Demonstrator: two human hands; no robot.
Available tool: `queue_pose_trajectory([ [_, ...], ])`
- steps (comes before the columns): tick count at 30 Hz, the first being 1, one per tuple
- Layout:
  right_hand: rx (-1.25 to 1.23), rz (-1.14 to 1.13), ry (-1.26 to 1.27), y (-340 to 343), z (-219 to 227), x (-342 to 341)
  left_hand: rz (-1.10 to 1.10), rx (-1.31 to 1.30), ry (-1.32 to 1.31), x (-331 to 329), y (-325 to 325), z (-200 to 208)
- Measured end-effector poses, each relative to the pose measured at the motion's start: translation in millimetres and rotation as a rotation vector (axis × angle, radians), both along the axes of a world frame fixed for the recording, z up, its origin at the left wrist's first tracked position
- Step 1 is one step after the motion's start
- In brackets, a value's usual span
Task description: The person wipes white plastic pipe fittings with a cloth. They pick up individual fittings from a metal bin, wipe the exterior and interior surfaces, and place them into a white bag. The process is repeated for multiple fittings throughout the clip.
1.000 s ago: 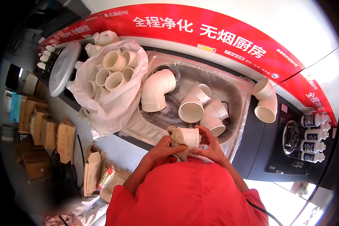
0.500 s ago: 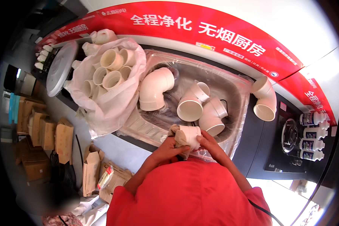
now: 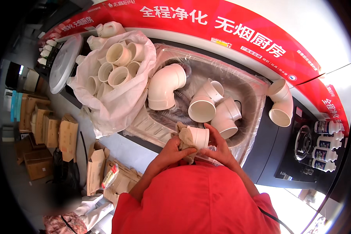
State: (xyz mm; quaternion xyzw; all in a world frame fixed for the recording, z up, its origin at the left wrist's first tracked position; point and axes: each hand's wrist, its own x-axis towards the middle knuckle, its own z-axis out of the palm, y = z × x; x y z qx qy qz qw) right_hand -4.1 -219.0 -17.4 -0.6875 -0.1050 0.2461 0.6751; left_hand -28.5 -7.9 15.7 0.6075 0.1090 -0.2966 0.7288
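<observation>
Close to my body, over the sink's front edge, both hands are at a short white plastic pipe fitting [image 3: 200,137]. My left hand [image 3: 174,150] is closed on a brown cloth [image 3: 186,137], which is bunched against the fitting's left end. Round its right end come the thumb and fingers of my right hand [image 3: 221,151], the forefinger at the top and the thumb below. Just beyond lie a white branched pipe fitting [image 3: 202,110] and a white angled fitting [image 3: 225,121]. A larger white pipe elbow [image 3: 165,87] rests farther left in the sink.
The plastic-wrapped metal sink [image 3: 253,101] is set into a dark counter. At its left stands a white sack [image 3: 117,105] full of pipe fittings. Another elbow [image 3: 280,103] stands right of the sink, near a black cooktop [image 3: 292,156] and several bottles [image 3: 324,154]. Cardboard boxes [image 3: 68,136] are at the lower left.
The fitting has turned slightly and sits a little farther right. My right hand's fingers have shifted and spread around its end. The cloth stays in my left hand. The view has moved slightly.
</observation>
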Motion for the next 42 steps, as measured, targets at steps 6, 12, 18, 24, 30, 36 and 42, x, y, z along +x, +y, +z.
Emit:
queue_pose_trajectory([
  [6, 0.226, -0.047, 0.213, 7, -4, -3, -0.161, 0.385, -0.503, 0, 8, -9],
  [12, 0.135, 0.016, 0.601, -5, 3, 0, -0.436, 0.539, -0.878, 6, 1, -13],
  [18, -0.008, 0.037, 0.154, -9, 8, 4, 0.125, -0.191, -0.084, -15, -12, -36],
  [24, -0.105, 0.06, -0.056, -14, 14, 5, 0.083, -0.2, 0.078, -8, -9, -26],
  [30, 0.034, 0.01, 0.151, -14, -3, 0, -0.007, -0.165, 0.009, -9, -12, -17],
  [36, -0.022, 0.003, 0.349, -11, -2, 2, 0.033, -0.182, 0.126, -10, -20, -24],
  [42, 0.124, -0.098, 0.236, 1, -26, -4, 0.143, 0.009, -0.329, -4, -18, -60],
])
